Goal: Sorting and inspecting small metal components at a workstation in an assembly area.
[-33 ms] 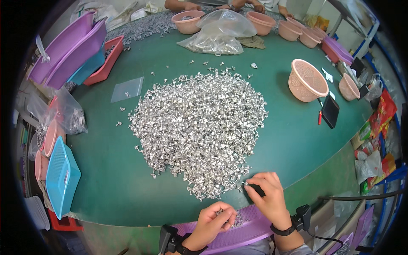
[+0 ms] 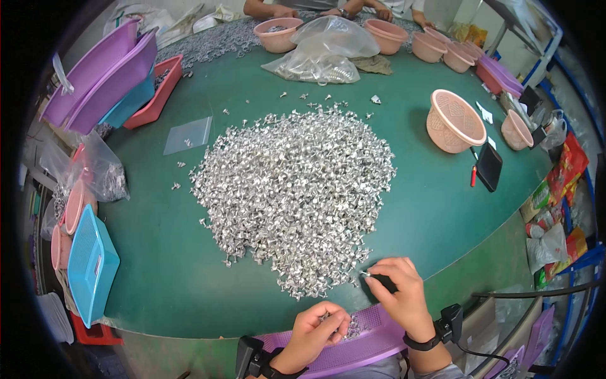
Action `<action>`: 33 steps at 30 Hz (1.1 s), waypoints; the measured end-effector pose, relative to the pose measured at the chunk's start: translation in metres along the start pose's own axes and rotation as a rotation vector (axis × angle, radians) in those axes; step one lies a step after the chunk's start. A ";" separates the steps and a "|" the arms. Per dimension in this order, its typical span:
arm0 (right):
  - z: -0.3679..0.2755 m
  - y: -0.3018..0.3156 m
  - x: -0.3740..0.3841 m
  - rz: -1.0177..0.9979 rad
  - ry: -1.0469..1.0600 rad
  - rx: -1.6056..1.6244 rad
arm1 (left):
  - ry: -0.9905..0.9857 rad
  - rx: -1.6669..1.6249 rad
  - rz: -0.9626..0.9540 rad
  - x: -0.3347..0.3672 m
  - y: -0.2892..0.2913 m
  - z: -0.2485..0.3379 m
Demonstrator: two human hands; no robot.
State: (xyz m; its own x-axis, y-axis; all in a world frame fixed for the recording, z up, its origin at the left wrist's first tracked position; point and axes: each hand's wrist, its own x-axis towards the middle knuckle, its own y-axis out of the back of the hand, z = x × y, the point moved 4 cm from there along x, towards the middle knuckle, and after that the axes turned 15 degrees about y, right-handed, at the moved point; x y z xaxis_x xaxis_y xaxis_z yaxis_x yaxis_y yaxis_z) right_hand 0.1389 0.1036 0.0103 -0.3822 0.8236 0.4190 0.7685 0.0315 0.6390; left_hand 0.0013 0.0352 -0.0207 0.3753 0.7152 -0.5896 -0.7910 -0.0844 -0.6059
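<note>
A wide heap of small silver metal parts (image 2: pixel 297 196), each with a short stem and a broader head, covers the middle of the table. At the heap's near right edge my right hand (image 2: pixel 402 297) pinches one such metal part (image 2: pixel 365 274) between thumb and forefinger. My left hand (image 2: pixel 320 325) is curled, palm inward, over a purple tray (image 2: pixel 372 346) at the table's near edge. Bits of silver metal show within its bent fingers; how many is hidden. More small parts lie in the tray just beside that hand.
The green table (image 2: pixel 161 252) carries a pink basket (image 2: pixel 456 123), a black phone-like slab (image 2: pixel 490 165) and a red-handled tool (image 2: pixel 473 177) on the right. A blue basket (image 2: pixel 95 268) stands left. Clear plastic bags (image 2: pixel 328 54) and pink bowls (image 2: pixel 278 36) sit far off, near other people's hands.
</note>
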 end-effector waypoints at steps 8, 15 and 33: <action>0.029 0.123 0.093 0.522 0.061 -0.100 | -0.075 0.011 0.017 -0.007 0.012 -0.007; 0.034 0.138 0.090 0.521 0.041 0.026 | -0.167 0.651 -0.022 -0.006 -0.009 -0.014; -0.013 -0.013 -0.020 -0.148 -0.360 0.682 | -0.549 0.802 0.213 -0.021 -0.004 0.002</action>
State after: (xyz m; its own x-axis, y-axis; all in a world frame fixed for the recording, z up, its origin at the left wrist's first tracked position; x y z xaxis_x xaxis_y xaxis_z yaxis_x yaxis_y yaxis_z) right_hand 0.1302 0.0790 0.0023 -0.4053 0.9128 0.0509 0.9124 0.4003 0.0854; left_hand -0.0039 0.0214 -0.0047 0.0717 0.9787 -0.1921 -0.9845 0.1004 0.1436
